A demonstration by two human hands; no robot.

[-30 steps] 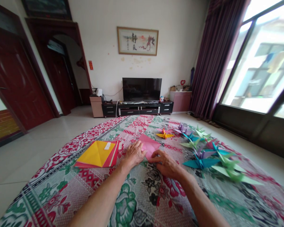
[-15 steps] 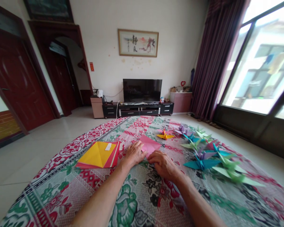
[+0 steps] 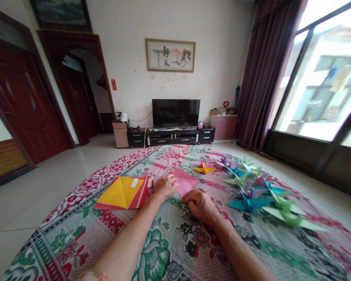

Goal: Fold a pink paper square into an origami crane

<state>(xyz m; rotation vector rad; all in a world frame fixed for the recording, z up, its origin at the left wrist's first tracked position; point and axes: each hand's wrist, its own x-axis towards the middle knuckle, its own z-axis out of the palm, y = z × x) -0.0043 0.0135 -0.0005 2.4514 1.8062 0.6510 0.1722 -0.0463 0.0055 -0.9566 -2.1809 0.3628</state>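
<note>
A pink folded paper (image 3: 186, 180) lies on the flowered cloth (image 3: 169, 246) in front of me. My left hand (image 3: 165, 185) rests on the paper's left edge with fingers bent, pressing it down. My right hand (image 3: 201, 203) has its fingers curled at the paper's near corner, touching it. A stack of coloured paper sheets (image 3: 123, 192), yellow on top, lies to the left of my left hand.
Several folded paper cranes lie to the right: an orange one (image 3: 204, 168), a teal one (image 3: 247, 203), green ones (image 3: 286, 212). Beyond the cloth are tiled floor, a TV (image 3: 176, 112) on a low cabinet, dark doors at left, curtains and a window at right.
My right hand has drawn back slightly toward me along the paper's near corner, its fingers curling more. The left hand stays on the paper.
</note>
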